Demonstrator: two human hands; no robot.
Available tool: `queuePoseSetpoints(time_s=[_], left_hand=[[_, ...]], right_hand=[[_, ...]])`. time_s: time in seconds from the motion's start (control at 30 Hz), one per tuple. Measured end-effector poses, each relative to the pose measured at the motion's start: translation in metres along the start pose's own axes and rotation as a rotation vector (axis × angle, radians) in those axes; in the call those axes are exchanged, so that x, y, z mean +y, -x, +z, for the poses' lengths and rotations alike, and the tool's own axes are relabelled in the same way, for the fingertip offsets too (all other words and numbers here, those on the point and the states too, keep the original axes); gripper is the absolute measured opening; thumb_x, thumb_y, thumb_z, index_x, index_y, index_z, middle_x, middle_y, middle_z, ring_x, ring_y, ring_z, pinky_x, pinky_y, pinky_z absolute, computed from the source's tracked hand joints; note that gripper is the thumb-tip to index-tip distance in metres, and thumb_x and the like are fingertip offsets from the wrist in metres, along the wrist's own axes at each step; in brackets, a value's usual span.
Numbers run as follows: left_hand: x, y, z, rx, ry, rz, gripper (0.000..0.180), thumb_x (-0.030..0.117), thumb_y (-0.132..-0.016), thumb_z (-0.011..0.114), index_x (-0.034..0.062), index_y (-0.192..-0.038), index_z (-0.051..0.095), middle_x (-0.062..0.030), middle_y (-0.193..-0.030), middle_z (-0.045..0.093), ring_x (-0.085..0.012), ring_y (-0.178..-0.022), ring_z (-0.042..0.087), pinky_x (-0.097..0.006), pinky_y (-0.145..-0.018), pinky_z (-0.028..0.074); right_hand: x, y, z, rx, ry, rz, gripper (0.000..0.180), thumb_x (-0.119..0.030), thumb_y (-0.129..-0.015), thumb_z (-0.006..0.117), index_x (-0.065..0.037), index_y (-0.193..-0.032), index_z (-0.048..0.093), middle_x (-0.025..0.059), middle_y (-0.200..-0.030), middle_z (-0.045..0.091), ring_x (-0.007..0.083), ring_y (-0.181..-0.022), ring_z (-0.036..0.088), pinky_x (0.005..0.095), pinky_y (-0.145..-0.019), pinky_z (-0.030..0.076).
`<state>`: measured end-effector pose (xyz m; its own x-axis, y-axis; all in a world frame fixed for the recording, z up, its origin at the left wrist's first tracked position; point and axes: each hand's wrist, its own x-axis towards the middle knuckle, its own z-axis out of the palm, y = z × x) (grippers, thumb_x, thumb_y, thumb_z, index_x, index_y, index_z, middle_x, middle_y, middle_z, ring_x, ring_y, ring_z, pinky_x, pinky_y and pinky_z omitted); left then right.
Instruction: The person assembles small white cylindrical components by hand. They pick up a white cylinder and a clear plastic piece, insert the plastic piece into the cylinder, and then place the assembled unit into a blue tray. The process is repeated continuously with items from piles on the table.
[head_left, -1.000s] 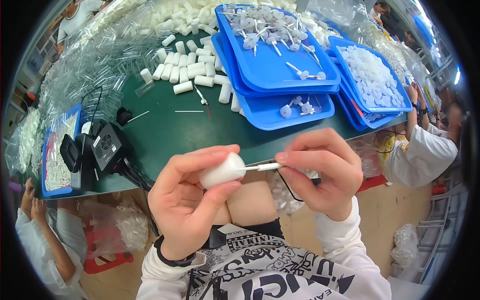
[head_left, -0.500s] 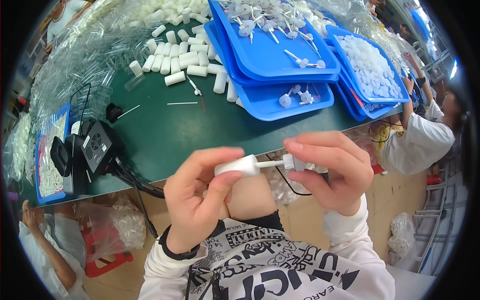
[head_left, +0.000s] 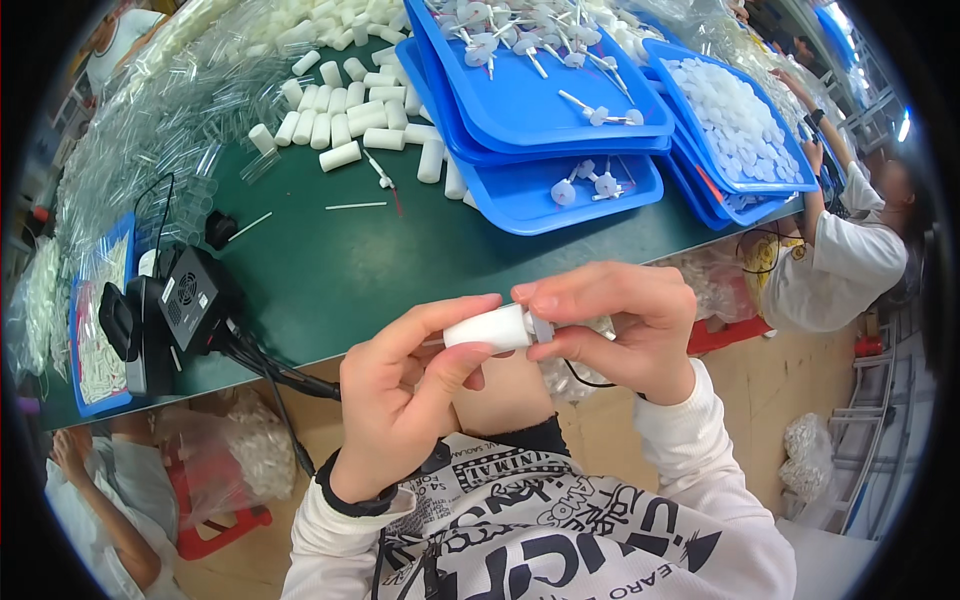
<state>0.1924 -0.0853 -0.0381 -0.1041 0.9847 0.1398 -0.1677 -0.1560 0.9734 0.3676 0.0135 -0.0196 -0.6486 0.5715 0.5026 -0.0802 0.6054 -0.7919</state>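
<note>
My left hand [head_left: 400, 385] is closed around a white cylinder [head_left: 485, 330], thumb below and fingers above. My right hand [head_left: 630, 325] pinches a whitish round cap [head_left: 540, 326] between thumb and fingertips. The cap sits against the cylinder's right end, and no stem shows between them. A thin bit of something pale pokes out at the cylinder's left end, partly hidden by my fingers. Both hands are in front of the table's near edge, above my lap. Similar white cylinders [head_left: 340, 156] lie scattered on the green table [head_left: 300, 250].
Stacked blue trays [head_left: 560, 215] hold white discs with thin stems. Another blue tray [head_left: 765, 185] carries many white discs. Clear plastic tubes [head_left: 130, 150] are heaped at the left. A black device [head_left: 195, 290] with cables stands near the front edge. Other people sit at both sides.
My right hand has moved left toward my left hand. The white stem, visible before between cap and cylinder, is now inside the cylinder, and the cap meets its end.
</note>
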Motion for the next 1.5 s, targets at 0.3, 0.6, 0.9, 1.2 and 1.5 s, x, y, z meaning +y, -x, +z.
queuePoseSetpoints(time_s=[0.3,0.6,0.9,1.2,1.5], left_hand=[[0.003,-0.003,-0.005,-0.044,0.106,0.036,0.026,-0.005,-0.083,0.055,-0.0076,-0.109,0.055,-0.0133,-0.096,0.062,-0.0173,-0.078,0.064,-0.022,-0.063,0.049],[0.004,-0.003,0.003,-0.08,-0.012,0.004,0.027,-0.005,-0.08,0.059,-0.0071,-0.106,0.058,-0.0138,-0.092,0.065,-0.0174,-0.075,0.066,-0.021,-0.06,0.05],[0.024,-0.029,-0.017,-0.149,-0.614,-0.009,0.054,0.022,-0.067,0.077,-0.0007,-0.112,0.057,-0.0121,-0.093,0.064,-0.0166,-0.076,0.061,-0.028,-0.066,0.049],[0.012,-0.132,-0.152,0.631,-1.689,-0.047,0.021,0.01,-0.081,0.05,-0.0009,-0.096,0.058,-0.0223,-0.095,0.062,-0.0374,-0.092,0.059,-0.042,-0.079,0.047],[0.013,-0.133,-0.142,0.587,-1.689,-0.13,0.016,0.006,-0.077,0.055,-0.0013,-0.09,0.061,-0.0221,-0.093,0.061,-0.0367,-0.087,0.061,-0.043,-0.075,0.049]], right_hand=[[0.005,0.001,-0.001,0.053,-0.017,-0.035,0.029,0.007,-0.058,0.076,0.002,-0.085,0.064,0.0198,-0.089,0.065,0.0264,-0.084,0.066,0.0336,-0.071,0.055],[0.006,0.01,-0.001,0.044,-0.05,-0.09,0.027,0.008,-0.06,0.074,-0.001,-0.085,0.066,0.0179,-0.091,0.066,0.0262,-0.083,0.066,0.0325,-0.07,0.055],[0.023,0.006,0.006,0.166,-0.102,0.031,0.024,0.002,-0.067,0.073,0.001,-0.089,0.064,0.0149,-0.096,0.065,0.0216,-0.089,0.064,0.0295,-0.074,0.053],[0.03,-0.007,0.027,0.261,-0.287,0.248,0.029,0.003,-0.071,0.071,0.002,-0.099,0.063,0.0128,-0.11,0.058,0.0174,-0.096,0.059,0.028,-0.08,0.053],[0.021,-0.005,0.018,0.272,-0.498,0.327,0.028,0.006,-0.073,0.067,0.005,-0.1,0.06,0.0133,-0.104,0.061,0.0184,-0.085,0.064,0.0252,-0.074,0.052]])
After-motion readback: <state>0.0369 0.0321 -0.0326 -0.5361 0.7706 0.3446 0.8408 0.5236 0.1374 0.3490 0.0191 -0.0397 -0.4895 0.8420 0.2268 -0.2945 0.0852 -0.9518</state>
